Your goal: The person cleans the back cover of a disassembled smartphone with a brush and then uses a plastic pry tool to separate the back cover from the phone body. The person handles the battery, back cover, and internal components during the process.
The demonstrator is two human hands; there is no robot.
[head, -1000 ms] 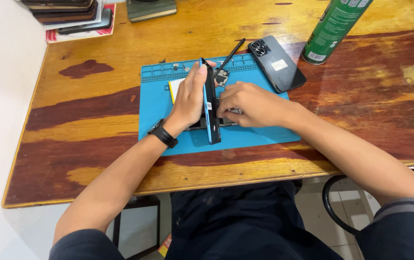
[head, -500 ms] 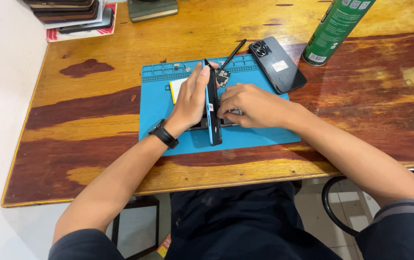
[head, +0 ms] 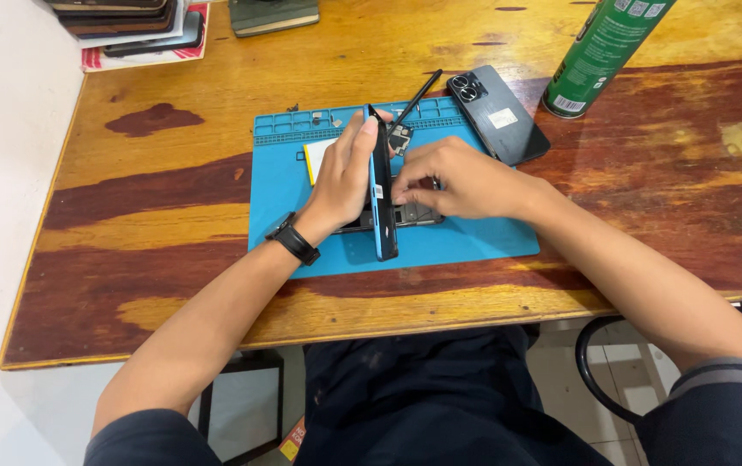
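From the head camera we see our left hand (head: 345,177) with its grip clamped on a blue-edged phone screen (head: 381,185), stood on edge over the blue mat (head: 474,237) at the middle of the wooden worktop (head: 172,198). Our right hand (head: 461,177) rests fingers together on the opened phone body (head: 414,214) lying flat beside it. Near the mat lie a black back cover (head: 500,112), a black tool (head: 418,93) and a green spray can (head: 599,52).
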